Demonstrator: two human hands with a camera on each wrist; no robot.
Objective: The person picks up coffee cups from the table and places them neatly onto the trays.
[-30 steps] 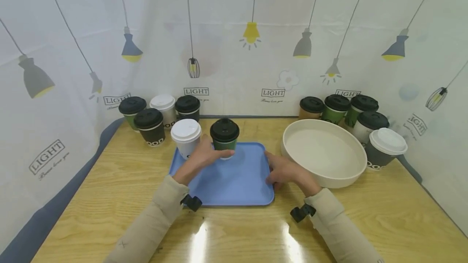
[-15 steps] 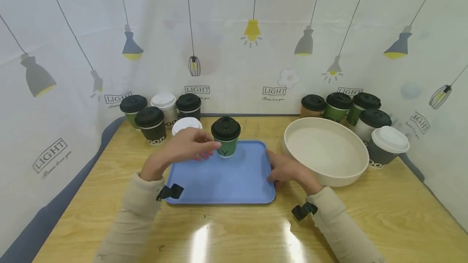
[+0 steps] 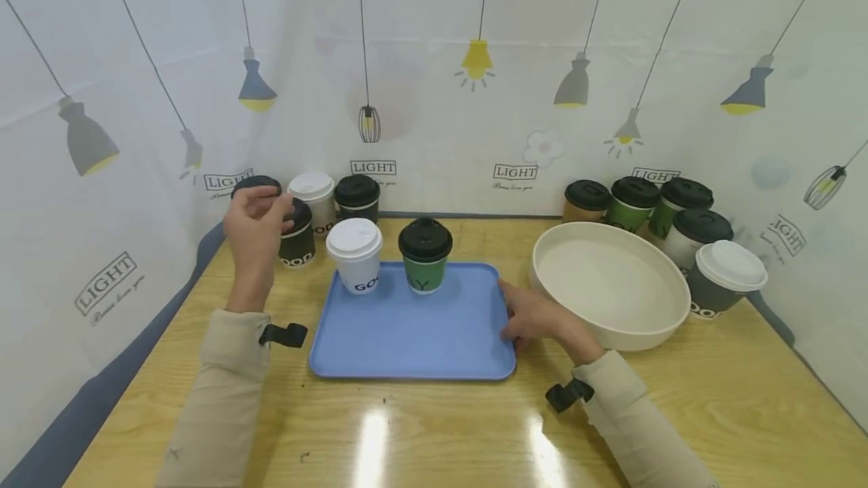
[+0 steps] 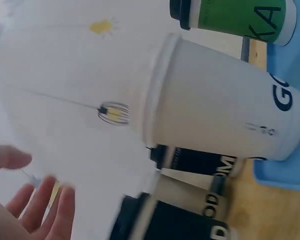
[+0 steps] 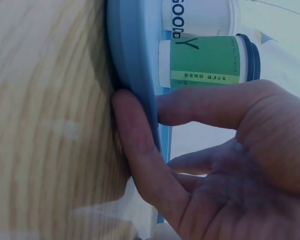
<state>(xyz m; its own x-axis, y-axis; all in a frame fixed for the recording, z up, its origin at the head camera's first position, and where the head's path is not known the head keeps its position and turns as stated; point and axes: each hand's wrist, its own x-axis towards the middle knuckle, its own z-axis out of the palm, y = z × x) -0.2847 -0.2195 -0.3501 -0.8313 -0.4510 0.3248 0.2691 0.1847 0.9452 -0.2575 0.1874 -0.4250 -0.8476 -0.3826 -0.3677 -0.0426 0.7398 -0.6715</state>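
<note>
Partly done, it seems — the white cup [image 3: 357, 263] and green cup [image 3: 425, 275] stand on the blue tray [image 3: 414, 337], left of the right hand [image 3: 536, 318] pinching its edge, while the dark cup [image 3: 298, 248], just right of the empty, loosely parted left hand [image 3: 253, 238], is off it.

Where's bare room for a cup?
Free: near half of the blue tray, short of the white cup and green cup; table between the sleeves. Crowded: left cups; right cups, behind and beside the cream bowl; tray's right edge, in the right grip.
</note>
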